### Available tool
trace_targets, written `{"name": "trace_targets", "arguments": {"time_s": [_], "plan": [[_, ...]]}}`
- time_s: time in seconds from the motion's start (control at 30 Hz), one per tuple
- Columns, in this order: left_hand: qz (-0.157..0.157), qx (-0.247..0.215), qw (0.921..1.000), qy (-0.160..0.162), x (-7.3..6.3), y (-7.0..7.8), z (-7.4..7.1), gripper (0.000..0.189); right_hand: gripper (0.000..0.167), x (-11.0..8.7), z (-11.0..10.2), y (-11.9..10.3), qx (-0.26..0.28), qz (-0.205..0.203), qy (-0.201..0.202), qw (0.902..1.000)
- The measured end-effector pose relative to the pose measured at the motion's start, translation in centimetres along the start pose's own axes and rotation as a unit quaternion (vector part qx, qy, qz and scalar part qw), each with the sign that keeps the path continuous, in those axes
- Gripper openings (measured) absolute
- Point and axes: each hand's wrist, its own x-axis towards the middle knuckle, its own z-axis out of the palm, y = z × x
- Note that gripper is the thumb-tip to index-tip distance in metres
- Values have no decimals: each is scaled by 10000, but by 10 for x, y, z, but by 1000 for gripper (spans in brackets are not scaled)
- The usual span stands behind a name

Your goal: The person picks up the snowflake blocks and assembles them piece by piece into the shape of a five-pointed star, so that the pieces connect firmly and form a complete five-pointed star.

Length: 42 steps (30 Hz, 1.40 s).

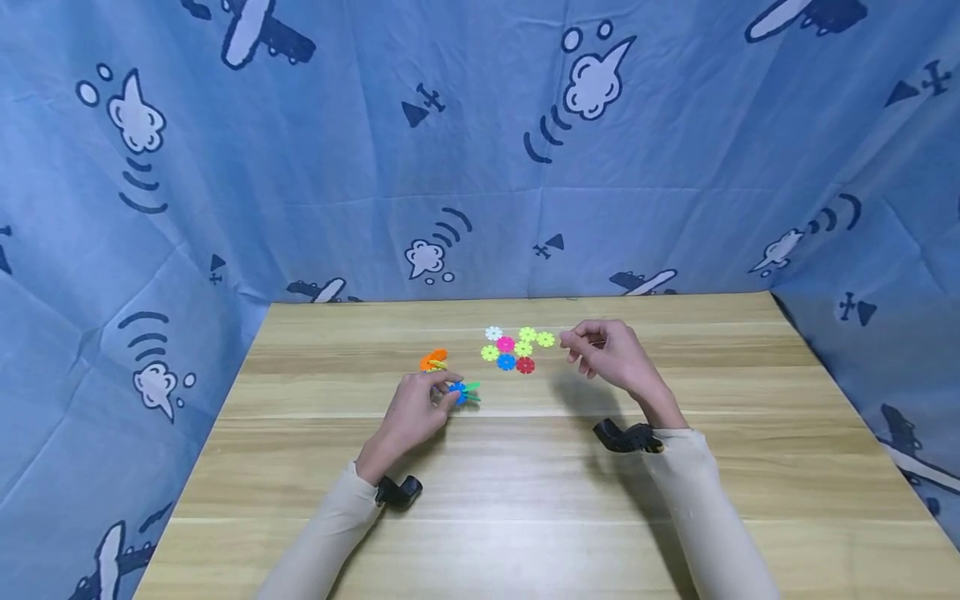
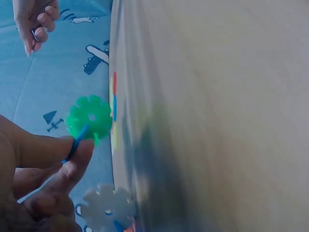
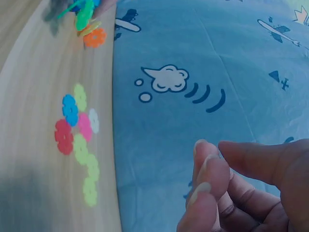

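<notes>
Thumb and index finger of my left hand point(image 1: 416, 408) pinch the edge of a blue notched plastic disc point(image 1: 458, 392). Slotted into it is a green disc point(image 2: 90, 117), with another green edge beside it in the head view. Just behind that hand are orange discs point(image 1: 432, 359) with a yellow one, partly covered by the fingers. A grey-white disc point(image 2: 108, 208) shows below the fingers in the left wrist view. My right hand point(image 1: 611, 354) hovers right of the loose discs, fingers loosely curled and thumb near the fingertips; nothing shows between them in its wrist view.
Loose notched discs lie flat near the table's back: a white point(image 1: 492, 333), a pink point(image 1: 506, 344), a blue point(image 1: 506, 362), a red point(image 1: 525, 365) and several yellow-green ones point(image 1: 545, 339). Blue printed cloth point(image 1: 480, 167) hangs behind the wooden table point(image 1: 525, 500).
</notes>
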Motion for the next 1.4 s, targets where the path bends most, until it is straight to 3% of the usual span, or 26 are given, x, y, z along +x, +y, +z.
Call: {"name": "trace_targets", "arguments": {"time_s": [0.27,0.57,0.87,1.1,1.4], "plan": [[-201,444,9987,-141,-3,-10,-4,21,28,9,2,8,131,181,-123,9997],[-89,965,9952,109,-1,-12,-7,16,35,13,3,13,378,318,-216,9985],[196,818,9955,425,19,1,-13,10,37,16,0,16,428,458,-201,9978],[370,992,9944,-73,56,15,-3,10,36,24,1,20,364,559,-163,9976],[-161,1334,9872,-862,88,24,14,31,35,35,11,30,314,869,-297,9953]]}}
